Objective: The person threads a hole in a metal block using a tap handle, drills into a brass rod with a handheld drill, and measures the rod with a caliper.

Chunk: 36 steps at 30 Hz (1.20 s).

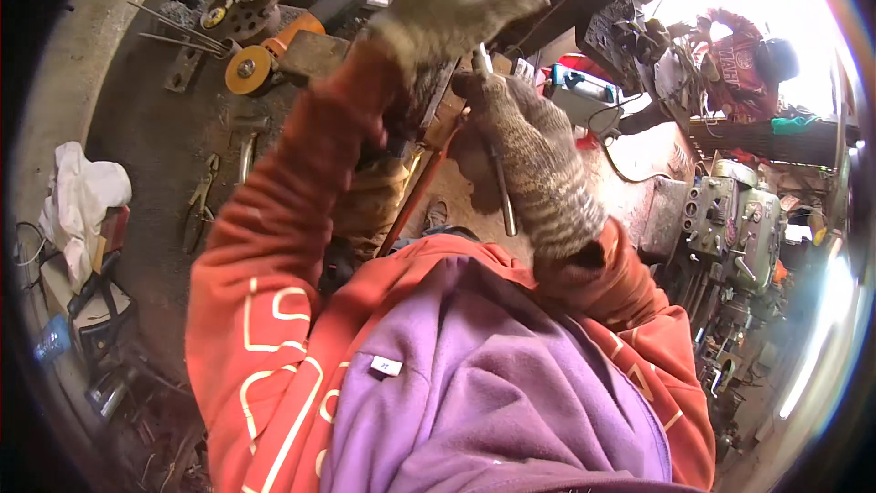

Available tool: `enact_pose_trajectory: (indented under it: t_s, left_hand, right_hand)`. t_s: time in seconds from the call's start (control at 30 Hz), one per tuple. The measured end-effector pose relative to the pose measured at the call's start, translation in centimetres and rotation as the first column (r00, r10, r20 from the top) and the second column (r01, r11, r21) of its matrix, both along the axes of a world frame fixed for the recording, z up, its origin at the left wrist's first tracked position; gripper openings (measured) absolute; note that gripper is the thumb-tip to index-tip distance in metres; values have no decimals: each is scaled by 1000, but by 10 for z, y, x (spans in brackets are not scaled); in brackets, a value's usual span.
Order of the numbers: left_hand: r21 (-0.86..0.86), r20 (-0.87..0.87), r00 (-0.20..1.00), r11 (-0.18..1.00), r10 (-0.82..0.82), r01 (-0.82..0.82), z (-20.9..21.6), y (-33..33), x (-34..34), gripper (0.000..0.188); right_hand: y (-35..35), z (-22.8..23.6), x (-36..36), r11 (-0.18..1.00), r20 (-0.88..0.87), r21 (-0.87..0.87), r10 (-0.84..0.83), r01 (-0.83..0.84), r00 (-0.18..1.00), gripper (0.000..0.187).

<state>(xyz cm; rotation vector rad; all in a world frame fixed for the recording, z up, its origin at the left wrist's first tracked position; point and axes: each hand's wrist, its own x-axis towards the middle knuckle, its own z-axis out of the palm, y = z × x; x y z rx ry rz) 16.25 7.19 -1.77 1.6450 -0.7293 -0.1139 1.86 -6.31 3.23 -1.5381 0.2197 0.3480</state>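
My right hand point(538, 146), in a speckled knit glove, is closed around a metal rod point(507, 215). The rod's shiny lower end points toward me, and a bright metal end also shows above the fist. Farther up and to the left, my left hand point(461, 5) reaches across in a dirty grey glove, its fingers pointing right. That hand is blurred, and its underside is hidden, so whatever it touches does not show. Below and between the hands a long reddish bar point(418, 196) slants down toward my body.
On the dark bench at left lie an orange angle grinder point(292, 41), a hammer point(246, 148) and pliers point(199, 205). A white cloth point(82, 192) hangs at far left. A grey-green machine point(730, 219) with levers stands at right. Another person in red point(744, 68) is at upper right.
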Motion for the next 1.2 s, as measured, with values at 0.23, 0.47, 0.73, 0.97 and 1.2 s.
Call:
enact_pose_trajectory:
  t_s: [0.23, 0.47, 0.73, 0.97, 1.2]
  left_hand:
    - [32, 362, 754, 801, 548, -598, 58, -41, -178, 56]
    - [122, 595, 501, 546, 628, -829, 29, -47, -184, 37]
    - [56, 17, 728, 726, 686, -686, 8, 37, -112, 36]
    - [107, 62, 973, 968, 222, -227, 3, 21, -4, 38]
    - [88, 455, 620, 661, 639, -745, 16, -22, -130, 39]
  right_hand:
    - [-43, 21, 127, 703, 586, -651, 705, -286, 401, 28]
    - [3, 6, 179, -4, 49, -486, 998, -874, -32, 41]
    - [-61, 0, 114, 720, 387, -284, 690, -633, 612, 56]
    - [11, -3, -1, 757, 752, -641, 589, 121, 296, 80]
    - [6, 29, 133, 863, 800, -502, 434, 64, 415, 63]
